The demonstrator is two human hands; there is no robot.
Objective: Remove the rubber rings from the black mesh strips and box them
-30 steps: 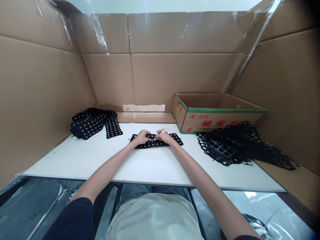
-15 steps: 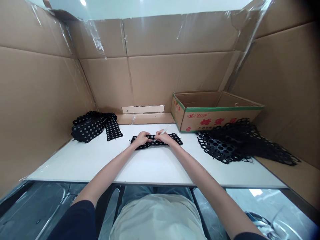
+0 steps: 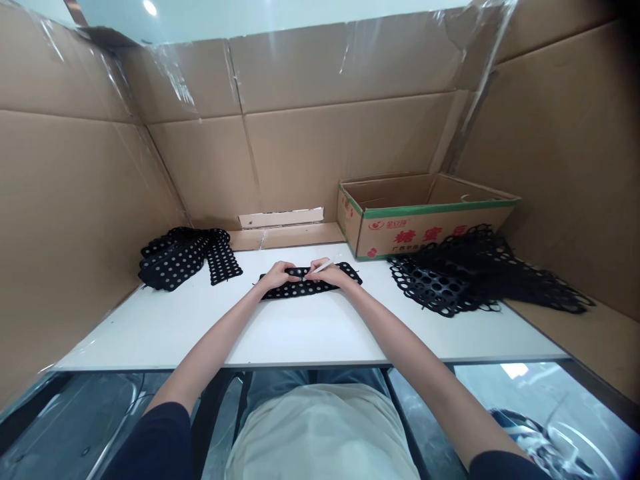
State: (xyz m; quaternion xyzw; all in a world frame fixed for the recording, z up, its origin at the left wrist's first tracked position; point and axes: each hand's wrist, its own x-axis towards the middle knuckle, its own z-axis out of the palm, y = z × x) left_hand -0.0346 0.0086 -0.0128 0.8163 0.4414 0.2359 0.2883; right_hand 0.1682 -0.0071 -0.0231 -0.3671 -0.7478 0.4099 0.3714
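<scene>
A black strip of fabric (image 3: 313,288) with rows of pale dots or holes lies across the white table in front of me. My left hand (image 3: 280,274) is closed on the upper left part of the strip, thumb and fingers pinching its edge. In my right hand (image 3: 324,272) is a slim white pen-like tool (image 3: 324,265), slanting up to the right. Its lower end points at the strip, close to my left fingertips; the tip is too small to make out. The right hand rests on the strip's right half.
At the left lies a heap of dotted black strips (image 3: 173,261). Black netting with large holes (image 3: 450,277) spreads at the right, before an open cardboard box (image 3: 425,223) with green edging. Tall cardboard walls (image 3: 300,147) enclose the white table (image 3: 165,333) on three sides.
My head view has tilted and shifted slightly. The strip's lower edge lies flatter and straighter than before. Both hands keep their hold, and the white tool has shifted slightly in the right fingers.
</scene>
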